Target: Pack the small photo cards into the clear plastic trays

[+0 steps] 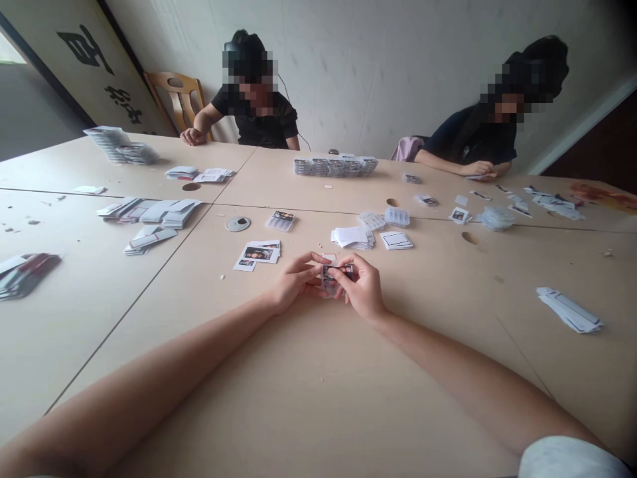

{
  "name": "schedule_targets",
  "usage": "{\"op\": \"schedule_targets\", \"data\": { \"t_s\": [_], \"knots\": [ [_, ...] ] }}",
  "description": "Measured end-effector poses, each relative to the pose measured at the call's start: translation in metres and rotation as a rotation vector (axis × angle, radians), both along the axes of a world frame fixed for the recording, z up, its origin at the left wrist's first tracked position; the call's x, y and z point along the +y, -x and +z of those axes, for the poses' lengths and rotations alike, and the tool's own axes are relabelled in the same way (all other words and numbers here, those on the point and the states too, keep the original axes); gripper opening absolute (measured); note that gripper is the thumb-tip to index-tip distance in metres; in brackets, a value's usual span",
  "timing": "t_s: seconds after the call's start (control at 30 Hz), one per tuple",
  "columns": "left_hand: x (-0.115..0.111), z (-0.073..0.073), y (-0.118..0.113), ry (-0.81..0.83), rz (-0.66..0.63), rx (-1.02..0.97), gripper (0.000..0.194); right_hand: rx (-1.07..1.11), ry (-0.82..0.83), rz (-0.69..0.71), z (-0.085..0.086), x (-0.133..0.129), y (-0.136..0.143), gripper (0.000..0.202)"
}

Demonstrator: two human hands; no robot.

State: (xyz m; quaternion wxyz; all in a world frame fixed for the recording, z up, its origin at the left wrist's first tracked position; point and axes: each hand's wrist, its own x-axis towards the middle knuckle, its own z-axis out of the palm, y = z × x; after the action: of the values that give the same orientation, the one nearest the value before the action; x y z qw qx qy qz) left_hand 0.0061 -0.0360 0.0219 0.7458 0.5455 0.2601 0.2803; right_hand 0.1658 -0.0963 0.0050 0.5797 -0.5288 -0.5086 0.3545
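Both of my hands meet over the table around a small clear plastic case (pixel 328 288) with a dark printed picture card (pixel 342 271) at its top. My left hand (pixel 299 282) grips the case from the left, its fingers closed at the edge. Over the card lies the thumb of my right hand (pixel 364 285), with the fingers curled behind. A white slip with a red border (pixel 329 257) shows just beyond my fingertips. Left of my hands lie several printed picture cards (pixel 259 253). Farther off is another clear case with a dark card (pixel 280 220).
White cards (pixel 352 238) and compartmented clear cases (pixel 397 216) lie beyond my hands. Stacked cases (pixel 334 166) stand farther back. Paper piles (pixel 169 211) are at left, white strips (pixel 568 309) at right. Two people (pixel 259 119) sit across the table (pixel 298 398), which has round holes.
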Motion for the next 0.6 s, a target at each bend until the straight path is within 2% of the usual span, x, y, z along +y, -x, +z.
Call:
{"op": "schedule_targets", "data": {
  "t_s": [0.6],
  "knots": [
    [-0.0015,0.0001,-0.0017,-0.039,0.014,0.027,0.038,0.013,-0.007,0.003,0.0018,-0.0002,0.001,0.029]
  ]
}}
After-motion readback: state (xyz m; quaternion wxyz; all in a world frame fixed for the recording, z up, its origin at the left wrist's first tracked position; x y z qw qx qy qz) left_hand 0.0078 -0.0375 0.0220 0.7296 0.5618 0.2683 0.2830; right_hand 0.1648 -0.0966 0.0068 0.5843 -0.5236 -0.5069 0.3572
